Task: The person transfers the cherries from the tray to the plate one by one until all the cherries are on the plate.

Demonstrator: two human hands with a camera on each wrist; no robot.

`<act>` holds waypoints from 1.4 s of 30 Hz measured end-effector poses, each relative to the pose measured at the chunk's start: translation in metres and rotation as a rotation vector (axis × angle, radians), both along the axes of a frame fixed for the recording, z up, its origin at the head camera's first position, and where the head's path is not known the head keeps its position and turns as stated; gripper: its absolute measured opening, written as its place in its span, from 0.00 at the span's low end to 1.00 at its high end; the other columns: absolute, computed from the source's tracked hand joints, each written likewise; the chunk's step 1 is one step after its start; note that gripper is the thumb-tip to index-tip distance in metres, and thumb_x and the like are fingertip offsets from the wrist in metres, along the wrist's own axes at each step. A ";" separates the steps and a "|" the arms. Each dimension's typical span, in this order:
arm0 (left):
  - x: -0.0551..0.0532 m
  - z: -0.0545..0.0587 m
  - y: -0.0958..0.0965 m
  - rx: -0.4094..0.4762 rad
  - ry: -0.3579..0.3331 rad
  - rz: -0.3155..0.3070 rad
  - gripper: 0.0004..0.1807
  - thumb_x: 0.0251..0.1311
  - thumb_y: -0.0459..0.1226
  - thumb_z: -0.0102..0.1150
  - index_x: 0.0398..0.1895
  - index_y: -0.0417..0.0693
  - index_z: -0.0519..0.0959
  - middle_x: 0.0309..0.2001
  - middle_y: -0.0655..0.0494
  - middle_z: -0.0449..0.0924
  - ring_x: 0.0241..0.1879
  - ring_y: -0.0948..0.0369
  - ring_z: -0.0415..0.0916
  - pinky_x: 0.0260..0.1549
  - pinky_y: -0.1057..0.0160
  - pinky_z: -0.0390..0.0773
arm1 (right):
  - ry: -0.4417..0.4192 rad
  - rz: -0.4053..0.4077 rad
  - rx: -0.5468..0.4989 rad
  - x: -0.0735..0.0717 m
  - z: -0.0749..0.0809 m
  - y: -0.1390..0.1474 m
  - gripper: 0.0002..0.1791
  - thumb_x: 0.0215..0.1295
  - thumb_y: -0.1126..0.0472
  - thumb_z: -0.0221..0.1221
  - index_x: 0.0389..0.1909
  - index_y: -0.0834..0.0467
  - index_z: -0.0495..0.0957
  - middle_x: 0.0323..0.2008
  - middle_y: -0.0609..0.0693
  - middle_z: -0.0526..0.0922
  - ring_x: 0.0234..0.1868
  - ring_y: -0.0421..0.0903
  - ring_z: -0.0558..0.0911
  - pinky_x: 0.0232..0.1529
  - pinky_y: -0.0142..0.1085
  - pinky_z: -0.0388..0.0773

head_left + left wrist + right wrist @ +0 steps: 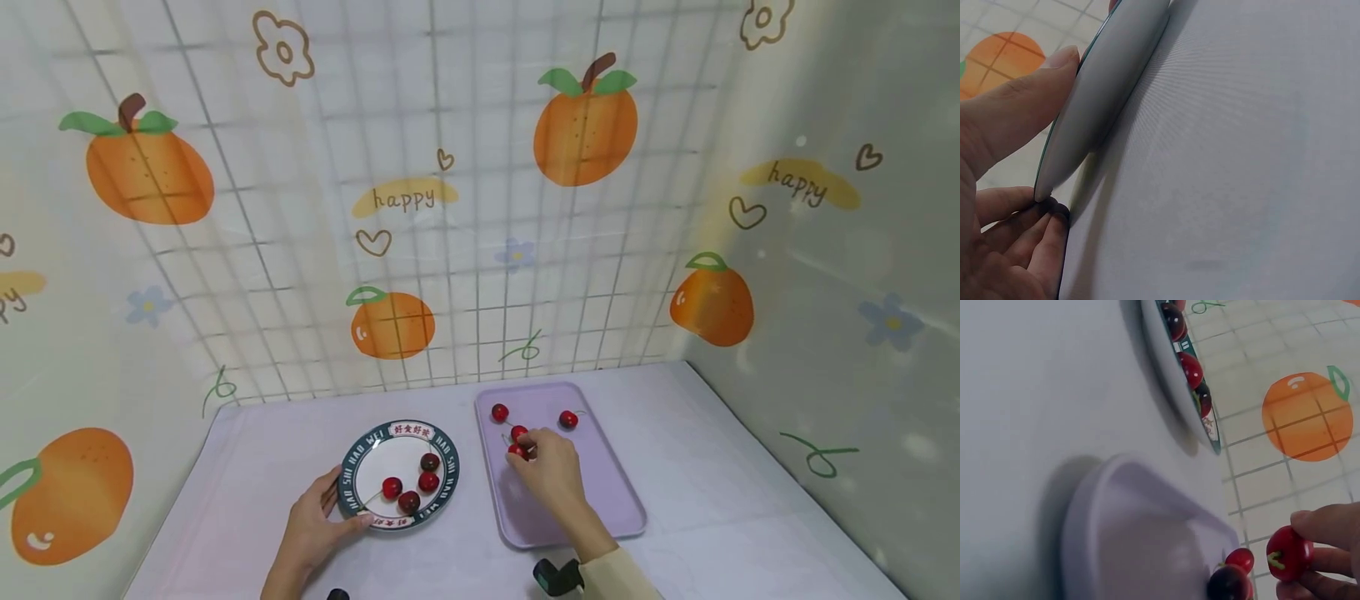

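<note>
My left hand [311, 523] holds a round plate [347, 467] by its left edge, the thumb over the dark green rim and the fingers at the outside. In the left wrist view the plate's pale underside [1100, 94] faces the camera. Several dark red cherries [408, 502] lie on the plate. To the right, over a lilac tray [517, 517], my right hand [553, 471] pinches a red cherry [1289, 553] between thumb and fingers. Close by in the tray is another cherry [519, 432]; one cherry [500, 412] lies at its far left, and one [568, 419] at its far right.
Plate and tray stand side by side on a white tabletop [720, 500], with a narrow gap between them. Behind the table hangs a translucent curtain [480, 250] printed with oranges, over a wire grid. A black object [558, 575] shows beside the right wrist.
</note>
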State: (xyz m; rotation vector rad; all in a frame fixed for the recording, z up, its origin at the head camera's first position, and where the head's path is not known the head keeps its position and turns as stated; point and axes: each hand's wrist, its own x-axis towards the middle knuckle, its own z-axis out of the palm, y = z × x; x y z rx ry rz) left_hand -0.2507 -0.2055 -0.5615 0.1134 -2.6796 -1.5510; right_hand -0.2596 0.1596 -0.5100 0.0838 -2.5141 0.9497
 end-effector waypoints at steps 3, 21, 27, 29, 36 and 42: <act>0.001 0.002 0.000 0.013 0.000 -0.005 0.67 0.33 0.47 0.91 0.77 0.32 0.63 0.76 0.32 0.63 0.75 0.39 0.63 0.73 0.51 0.69 | 0.014 0.014 0.001 -0.003 0.004 -0.004 0.11 0.54 0.64 0.77 0.37 0.63 0.88 0.32 0.51 0.86 0.33 0.47 0.85 0.38 0.46 0.84; -0.003 0.000 0.000 0.016 0.014 0.004 0.66 0.32 0.48 0.91 0.77 0.34 0.64 0.76 0.34 0.65 0.75 0.41 0.65 0.72 0.53 0.70 | -0.005 0.071 0.019 -0.019 0.028 -0.055 0.14 0.54 0.62 0.79 0.39 0.63 0.89 0.32 0.52 0.86 0.33 0.48 0.82 0.35 0.42 0.83; -0.002 0.002 0.000 0.021 0.016 0.013 0.66 0.31 0.47 0.91 0.77 0.33 0.64 0.76 0.34 0.65 0.75 0.41 0.65 0.72 0.53 0.70 | -0.022 0.090 0.023 -0.020 0.030 -0.078 0.14 0.56 0.60 0.78 0.41 0.62 0.89 0.35 0.53 0.87 0.35 0.48 0.81 0.36 0.41 0.84; -0.002 0.002 -0.001 0.023 0.010 0.016 0.66 0.32 0.47 0.91 0.77 0.34 0.64 0.76 0.34 0.65 0.75 0.42 0.65 0.72 0.53 0.70 | -0.028 0.101 0.018 -0.020 0.030 -0.086 0.14 0.56 0.60 0.78 0.41 0.62 0.89 0.35 0.53 0.87 0.35 0.47 0.81 0.36 0.39 0.83; -0.002 -0.001 -0.002 0.027 0.011 0.014 0.66 0.32 0.46 0.91 0.77 0.33 0.64 0.76 0.34 0.64 0.75 0.41 0.65 0.73 0.52 0.69 | -0.044 0.144 0.006 -0.018 0.027 -0.113 0.14 0.58 0.59 0.78 0.41 0.61 0.89 0.33 0.49 0.84 0.33 0.43 0.77 0.31 0.32 0.81; -0.004 -0.002 -0.002 0.029 0.020 0.014 0.66 0.32 0.47 0.91 0.77 0.34 0.64 0.76 0.34 0.65 0.75 0.41 0.65 0.73 0.52 0.69 | -0.075 0.169 -0.002 -0.017 0.022 -0.131 0.15 0.58 0.58 0.78 0.42 0.61 0.89 0.32 0.49 0.84 0.33 0.43 0.78 0.32 0.32 0.83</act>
